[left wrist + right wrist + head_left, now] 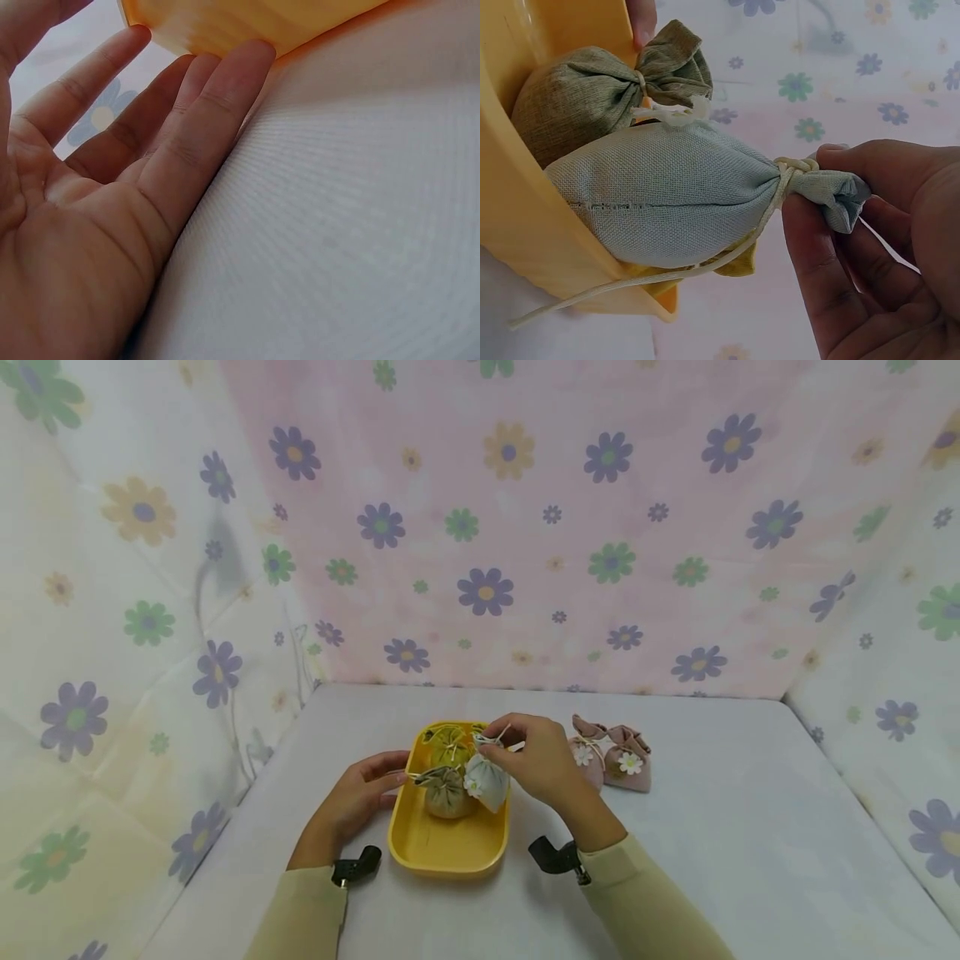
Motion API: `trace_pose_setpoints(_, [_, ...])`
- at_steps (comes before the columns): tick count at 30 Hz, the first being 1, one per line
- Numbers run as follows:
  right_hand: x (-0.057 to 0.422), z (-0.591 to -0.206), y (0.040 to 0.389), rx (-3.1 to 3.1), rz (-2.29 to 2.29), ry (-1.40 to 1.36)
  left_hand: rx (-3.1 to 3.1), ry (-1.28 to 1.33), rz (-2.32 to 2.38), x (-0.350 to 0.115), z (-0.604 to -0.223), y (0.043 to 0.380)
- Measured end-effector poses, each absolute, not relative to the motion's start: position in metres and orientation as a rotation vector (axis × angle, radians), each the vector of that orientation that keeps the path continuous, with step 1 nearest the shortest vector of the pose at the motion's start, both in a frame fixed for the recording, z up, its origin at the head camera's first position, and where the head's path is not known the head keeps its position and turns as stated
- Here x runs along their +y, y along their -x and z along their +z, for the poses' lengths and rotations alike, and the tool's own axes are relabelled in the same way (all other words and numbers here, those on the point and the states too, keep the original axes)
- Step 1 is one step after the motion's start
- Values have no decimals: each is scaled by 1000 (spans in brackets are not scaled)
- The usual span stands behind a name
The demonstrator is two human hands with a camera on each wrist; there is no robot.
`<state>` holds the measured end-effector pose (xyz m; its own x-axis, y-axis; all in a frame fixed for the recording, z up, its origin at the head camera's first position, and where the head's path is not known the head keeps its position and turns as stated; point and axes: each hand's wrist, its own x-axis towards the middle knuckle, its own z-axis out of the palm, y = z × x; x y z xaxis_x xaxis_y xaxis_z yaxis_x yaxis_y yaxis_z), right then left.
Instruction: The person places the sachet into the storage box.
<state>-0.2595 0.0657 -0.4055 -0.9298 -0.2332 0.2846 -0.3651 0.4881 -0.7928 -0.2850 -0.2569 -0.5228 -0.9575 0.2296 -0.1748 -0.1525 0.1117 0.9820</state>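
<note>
My right hand [542,762] pinches the tied neck of a pale blue-grey drawstring pouch [667,195] between thumb and finger. The pouch hangs tilted at the right side of a yellow tray [448,857], its lower end within the rim; a white flower trims it. Inside the tray sit an olive-brown pouch [447,793] and, behind it, a mustard-yellow pouch [450,747]. Against the tray's left wall, the fingers of my left hand [358,797] rest fairly straight, fingertips at the wall in the left wrist view, with the palm uncurled.
Right of the tray, two pinkish pouches lie together on the white table [712,827]: one pouch [628,763] with a white flower shows fully, the other pouch [588,763] is partly behind my right hand. Flower-printed cloth [540,543] stands at the back and sides.
</note>
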Motion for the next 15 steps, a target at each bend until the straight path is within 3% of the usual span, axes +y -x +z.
trace_pose_setpoints(15, [66,-420,260,-2641,1421,-477,2115,-49,1934,-255,-521,283])
